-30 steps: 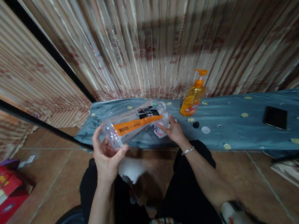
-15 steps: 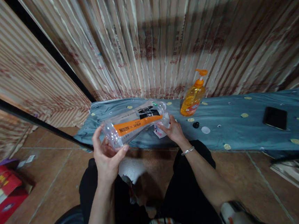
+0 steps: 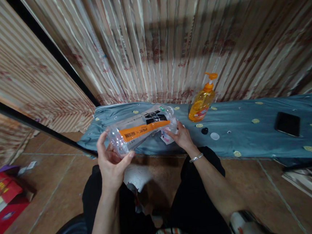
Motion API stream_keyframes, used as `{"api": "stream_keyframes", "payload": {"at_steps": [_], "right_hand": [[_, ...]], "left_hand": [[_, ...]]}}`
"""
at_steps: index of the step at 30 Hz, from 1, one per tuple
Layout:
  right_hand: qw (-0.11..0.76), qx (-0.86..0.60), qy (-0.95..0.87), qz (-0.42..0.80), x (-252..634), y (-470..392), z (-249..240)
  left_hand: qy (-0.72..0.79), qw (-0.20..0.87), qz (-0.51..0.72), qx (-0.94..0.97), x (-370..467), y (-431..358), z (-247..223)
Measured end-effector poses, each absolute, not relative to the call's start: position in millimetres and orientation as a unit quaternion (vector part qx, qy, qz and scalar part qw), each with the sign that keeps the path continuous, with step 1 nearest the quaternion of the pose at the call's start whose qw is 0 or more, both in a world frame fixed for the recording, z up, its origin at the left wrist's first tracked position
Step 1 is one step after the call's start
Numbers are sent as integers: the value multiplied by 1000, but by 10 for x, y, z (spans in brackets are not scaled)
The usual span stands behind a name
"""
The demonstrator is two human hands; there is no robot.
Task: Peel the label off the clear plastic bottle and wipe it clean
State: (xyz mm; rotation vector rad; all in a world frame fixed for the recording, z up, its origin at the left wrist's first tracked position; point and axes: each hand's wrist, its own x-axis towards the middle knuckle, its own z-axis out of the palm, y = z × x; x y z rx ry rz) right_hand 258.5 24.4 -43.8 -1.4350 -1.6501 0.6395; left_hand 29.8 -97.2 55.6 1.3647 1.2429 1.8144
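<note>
A clear plastic bottle with an orange, black and grey printed label lies tilted across both hands, above the bench. My left hand is closed around its left end, thumb below and fingers behind. My right hand is closed at the right end, with its fingertips partly hidden behind the bottle. A white and pink packet shows just below the right fingers; whether they touch it, I cannot tell. To the right stands an orange pump bottle of yellow-orange liquid.
On the blue-green cloth of the bench lie a small black cap-like piece, a white disc and a black phone-like slab. A striped curtain hangs behind. Black poles slant at left, above a red box on the floor.
</note>
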Motion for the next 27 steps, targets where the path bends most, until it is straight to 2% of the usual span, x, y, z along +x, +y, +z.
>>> {"api": "stream_keyframes", "payload": {"at_steps": [27], "right_hand": [[406,-581,-657,257,2584,239,-415]], "left_hand": [[462,222,677,529,316,-940,635]]}}
